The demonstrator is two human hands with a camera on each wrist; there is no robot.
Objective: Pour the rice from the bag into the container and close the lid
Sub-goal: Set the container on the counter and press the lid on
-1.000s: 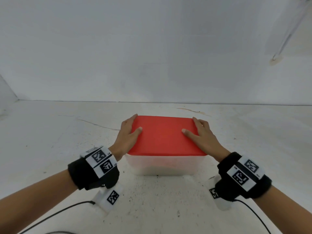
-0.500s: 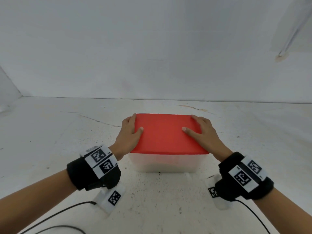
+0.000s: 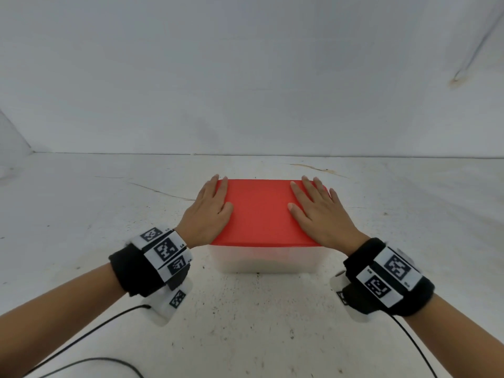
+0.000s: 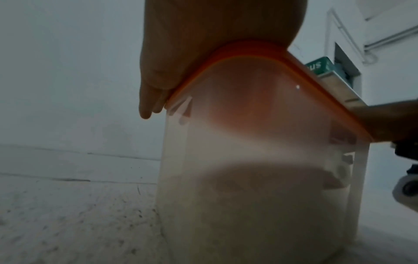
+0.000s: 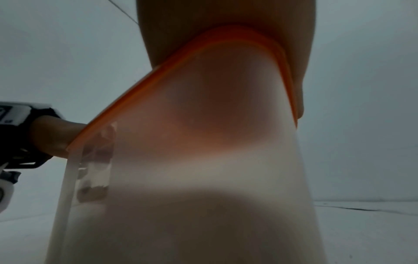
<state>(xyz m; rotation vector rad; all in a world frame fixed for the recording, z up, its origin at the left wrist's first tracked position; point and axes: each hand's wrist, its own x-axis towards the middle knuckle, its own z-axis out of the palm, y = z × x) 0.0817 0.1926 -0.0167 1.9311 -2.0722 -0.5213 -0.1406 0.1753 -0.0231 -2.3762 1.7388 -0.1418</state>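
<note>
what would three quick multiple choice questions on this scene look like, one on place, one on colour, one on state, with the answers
1. Where do the hands rest?
A. on top of the lid, one at each side
B. on the floor beside the container
C. under the container

2. What colour is the lid?
A. blue
B. red
C. green

3. How does the lid sit?
A. leaning against the wall
B. upside down on the floor
C. flat on the container, covering its top

Answers:
1 A: the left hand and right hand lie flat on the lid, at its left and right edges.
2 B: the head view shows it plainly red.
3 C: the lid covers the translucent container, its rim wrapping the top edge in both wrist views; pale rice shows through the wall.
</note>
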